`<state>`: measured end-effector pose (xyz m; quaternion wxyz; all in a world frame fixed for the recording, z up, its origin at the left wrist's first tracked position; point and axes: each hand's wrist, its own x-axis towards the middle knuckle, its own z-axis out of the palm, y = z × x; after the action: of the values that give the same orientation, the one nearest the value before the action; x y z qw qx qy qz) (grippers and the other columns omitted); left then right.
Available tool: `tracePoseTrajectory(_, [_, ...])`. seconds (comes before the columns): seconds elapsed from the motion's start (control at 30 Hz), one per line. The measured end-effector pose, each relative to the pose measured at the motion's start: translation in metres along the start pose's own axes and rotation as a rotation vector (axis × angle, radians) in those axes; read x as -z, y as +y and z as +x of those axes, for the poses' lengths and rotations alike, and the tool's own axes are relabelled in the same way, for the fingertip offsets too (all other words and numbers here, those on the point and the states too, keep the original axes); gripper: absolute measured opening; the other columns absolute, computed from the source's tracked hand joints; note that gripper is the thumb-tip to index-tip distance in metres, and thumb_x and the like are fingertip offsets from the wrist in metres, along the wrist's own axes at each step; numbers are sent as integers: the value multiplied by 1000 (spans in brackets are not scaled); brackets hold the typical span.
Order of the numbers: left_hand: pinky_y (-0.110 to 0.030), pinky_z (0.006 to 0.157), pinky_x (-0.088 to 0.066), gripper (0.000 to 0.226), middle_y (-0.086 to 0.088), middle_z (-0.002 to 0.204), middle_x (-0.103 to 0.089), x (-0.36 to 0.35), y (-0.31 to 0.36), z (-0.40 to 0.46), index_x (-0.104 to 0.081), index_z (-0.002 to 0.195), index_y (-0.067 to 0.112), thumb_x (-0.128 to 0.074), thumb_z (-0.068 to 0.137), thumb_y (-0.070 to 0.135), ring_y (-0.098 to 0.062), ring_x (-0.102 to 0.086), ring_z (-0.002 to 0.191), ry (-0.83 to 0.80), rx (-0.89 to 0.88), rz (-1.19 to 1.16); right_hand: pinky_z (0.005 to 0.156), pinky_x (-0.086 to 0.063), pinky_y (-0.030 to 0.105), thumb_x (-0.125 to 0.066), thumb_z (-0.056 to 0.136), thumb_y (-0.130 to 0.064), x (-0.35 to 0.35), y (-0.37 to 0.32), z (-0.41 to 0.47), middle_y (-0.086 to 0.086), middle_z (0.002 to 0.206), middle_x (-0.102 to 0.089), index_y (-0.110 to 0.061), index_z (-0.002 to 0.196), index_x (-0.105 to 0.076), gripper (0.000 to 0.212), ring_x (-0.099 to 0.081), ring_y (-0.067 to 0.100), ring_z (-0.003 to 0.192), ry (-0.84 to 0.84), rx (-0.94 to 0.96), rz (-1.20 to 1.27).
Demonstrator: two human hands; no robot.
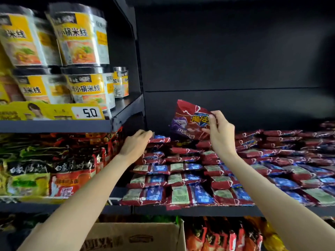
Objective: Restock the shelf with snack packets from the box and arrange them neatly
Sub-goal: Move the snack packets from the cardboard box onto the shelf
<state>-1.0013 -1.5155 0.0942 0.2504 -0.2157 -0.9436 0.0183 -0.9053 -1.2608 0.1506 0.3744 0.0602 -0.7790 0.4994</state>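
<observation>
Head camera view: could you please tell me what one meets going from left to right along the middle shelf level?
Noodle packs → left hand on the stacked red packets → raised red packet → right hand pinching it → more red packets.

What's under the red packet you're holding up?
Under the red packet, pinched in the right hand, lie stacks of red packets on the shelf. Anything beneath those stacks is covered.

This is a shop, a grocery aisle. Dark metal shelves (56, 126) carry stacked instant-noodle cups (79, 38) and noodle bags (54, 171), with a price tag (88, 112) reading 5.0 on the front edge. Rows of identical red snack packets (183, 180) cover the neighbouring shelf, and a cardboard box (134, 236) stands below.
</observation>
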Motion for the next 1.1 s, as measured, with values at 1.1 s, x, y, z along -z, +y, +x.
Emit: tracePoseTrajectory(1.1, [-41,87,-50,29,0,120,-63,-24,-23,3,-59,121,18,-45,98,26,-22,-57,111,33,39,-346,98,-43,38,-45,95,-18,-156,59,43,10,134,-50,-20,133,-49,39,-46,30,122,-665,89,-557])
